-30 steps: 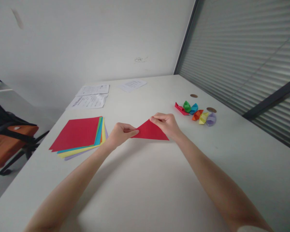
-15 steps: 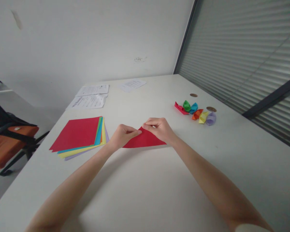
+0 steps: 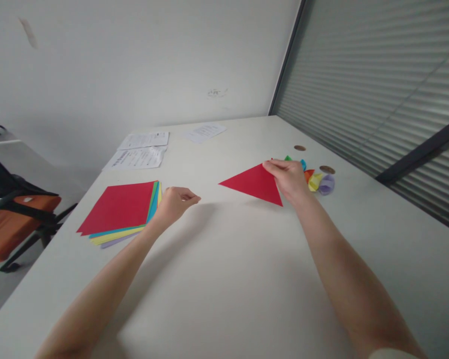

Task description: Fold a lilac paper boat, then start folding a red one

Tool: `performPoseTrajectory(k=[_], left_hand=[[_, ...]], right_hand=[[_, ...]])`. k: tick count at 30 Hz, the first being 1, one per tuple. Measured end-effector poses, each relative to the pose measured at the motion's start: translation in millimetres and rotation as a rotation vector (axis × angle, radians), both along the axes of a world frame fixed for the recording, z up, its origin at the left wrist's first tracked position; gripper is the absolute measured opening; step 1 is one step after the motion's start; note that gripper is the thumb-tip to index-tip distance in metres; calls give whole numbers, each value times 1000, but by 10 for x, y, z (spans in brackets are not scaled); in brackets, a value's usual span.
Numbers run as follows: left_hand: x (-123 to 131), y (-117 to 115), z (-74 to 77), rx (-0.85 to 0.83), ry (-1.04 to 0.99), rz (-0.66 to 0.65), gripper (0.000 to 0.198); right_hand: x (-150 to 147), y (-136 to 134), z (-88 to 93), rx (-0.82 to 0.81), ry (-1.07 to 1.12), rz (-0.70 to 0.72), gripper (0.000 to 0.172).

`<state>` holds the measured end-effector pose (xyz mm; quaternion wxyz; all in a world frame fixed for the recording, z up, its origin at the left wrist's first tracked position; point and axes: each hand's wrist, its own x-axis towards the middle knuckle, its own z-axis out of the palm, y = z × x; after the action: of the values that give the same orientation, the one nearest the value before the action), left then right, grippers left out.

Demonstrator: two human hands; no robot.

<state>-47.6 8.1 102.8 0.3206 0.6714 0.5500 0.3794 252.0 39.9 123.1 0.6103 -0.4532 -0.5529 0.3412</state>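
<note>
My right hand pinches a red paper triangle by its top corner and holds it above the white table, right of centre. The triangle's long point reaches left, and another corner points down toward me. My left hand is closed, thumb against fingertips, with nothing in it. It hovers beside a fanned stack of coloured sheets, red on top, with green, blue, yellow and purple edges showing. Behind my right hand lie small folded paper pieces, among them a yellow one and a purple one; others are partly hidden.
Printed papers lie at the table's far left, and another sheet near the wall. Two round brown discs sit by the right edge, beside window blinds. An orange chair stands left of the table.
My left hand has let go of the red paper and moved left. My right hand has carried the paper up and to the right, turning it and covering part of the folded pieces.
</note>
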Motion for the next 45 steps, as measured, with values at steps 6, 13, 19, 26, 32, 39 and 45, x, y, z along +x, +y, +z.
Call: performPoseTrajectory(k=[6, 13, 19, 26, 32, 39, 45], left_hand=[[49, 9, -30, -104, -336, -144, 55], [243, -107, -57, -217, -528, -320, 53], [289, -158, 48, -302, -470, -342, 44], [270, -119, -38, -281, -233, -346, 38], [266, -129, -33, -123, 9, -241, 36], [273, -156, -5, 102, 286, -318, 29], [314, -177, -18, -108, 111, -441, 33]], right_hand=[[57, 76, -42, -148, 228, 21, 26], [-137, 25, -165, -234, 116, 84, 28], [-364, -151, -135, -216, -54, 171, 27], [-467, -285, -23, -78, -267, 286, 26], [-414, -270, 15, -95, -289, 292, 26], [-472, -275, -40, -107, -383, 317, 26], [-681, -379, -87, -36, -447, 413, 21]])
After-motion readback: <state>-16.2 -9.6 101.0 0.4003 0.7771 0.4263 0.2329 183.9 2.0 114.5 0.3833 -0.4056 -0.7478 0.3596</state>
